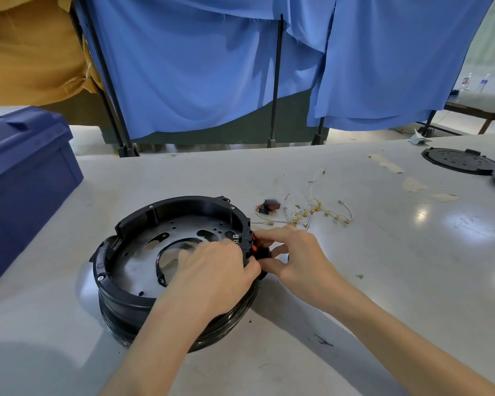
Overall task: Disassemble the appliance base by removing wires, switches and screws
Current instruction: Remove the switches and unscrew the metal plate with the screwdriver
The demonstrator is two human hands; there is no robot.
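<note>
A round black appliance base (143, 244) lies open side up on the grey table, its metal plate and holes showing inside. An orange and black switch (255, 244) is set in the base's right wall. My left hand (215, 272) reaches over the inside of the base and grips the wall by the switch. My right hand (295, 252) pinches the switch from outside the wall. Right of the base, a loose rocker switch (267, 207) and several white wires (317, 210) with brass terminals lie on the table.
A blue plastic box (23, 178) stands at the left table edge. Two black round covers (460, 161) lie at the far right. Tape scraps (386, 164) stick to the table. Blue cloth (212, 67) hangs on black stands behind the table.
</note>
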